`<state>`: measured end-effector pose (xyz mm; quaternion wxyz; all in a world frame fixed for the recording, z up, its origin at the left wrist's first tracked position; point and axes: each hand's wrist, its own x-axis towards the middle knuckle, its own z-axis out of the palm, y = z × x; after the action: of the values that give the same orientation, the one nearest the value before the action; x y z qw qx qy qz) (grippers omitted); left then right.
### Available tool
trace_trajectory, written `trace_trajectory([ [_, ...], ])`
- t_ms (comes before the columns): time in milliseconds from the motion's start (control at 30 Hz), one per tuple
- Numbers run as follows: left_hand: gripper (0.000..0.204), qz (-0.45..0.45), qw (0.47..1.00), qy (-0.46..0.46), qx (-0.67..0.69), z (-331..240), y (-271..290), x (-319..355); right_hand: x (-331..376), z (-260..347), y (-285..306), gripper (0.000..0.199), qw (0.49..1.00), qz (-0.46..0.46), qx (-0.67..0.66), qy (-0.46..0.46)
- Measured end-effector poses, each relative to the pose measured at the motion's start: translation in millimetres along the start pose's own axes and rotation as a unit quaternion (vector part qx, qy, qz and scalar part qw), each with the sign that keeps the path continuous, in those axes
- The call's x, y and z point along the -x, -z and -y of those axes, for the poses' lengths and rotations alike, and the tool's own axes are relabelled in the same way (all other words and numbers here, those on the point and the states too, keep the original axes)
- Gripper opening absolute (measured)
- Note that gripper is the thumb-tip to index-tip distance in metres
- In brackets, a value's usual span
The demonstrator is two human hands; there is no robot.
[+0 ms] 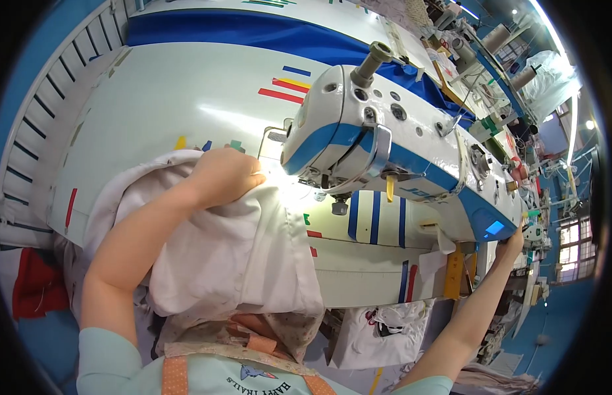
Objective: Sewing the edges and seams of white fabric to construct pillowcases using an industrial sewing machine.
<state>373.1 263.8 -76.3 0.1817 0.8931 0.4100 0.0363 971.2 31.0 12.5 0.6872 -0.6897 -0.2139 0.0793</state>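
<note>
So the left hand [224, 174] is closed down on a bunch of white fabric [233, 257], pinning it to the white table [154, 99] right by the needle end of the white-and-blue sewing machine [385, 145], with the rest of the cloth spilling off the front edge into the lap. The right hand [514, 242] is way out at the machine's far right end, touching it near the small lit blue panel [495, 228] (can't tell if that one's open or gripping). Tape marks on the table: three strips behind the machine, red [280, 95], yellow and blue, plus three blue stripes [375, 217] under its arm, and two big thread cones [495, 36] stand at the back.
</note>
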Motion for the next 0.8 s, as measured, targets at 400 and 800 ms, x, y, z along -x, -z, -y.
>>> trace_trajectory([
  [400,0.033,-0.060,0.996,0.050,0.051,-3.6,-7.8,65.2,41.6,-28.5,1.4,0.025,0.992,-0.124,-0.007,0.024],
  [800,0.025,-0.183,0.980,-0.065,0.049,6.8,-27.6,86.4,328.9,-13.2,-161.7,0.028,0.882,0.381,0.256,0.108],
])
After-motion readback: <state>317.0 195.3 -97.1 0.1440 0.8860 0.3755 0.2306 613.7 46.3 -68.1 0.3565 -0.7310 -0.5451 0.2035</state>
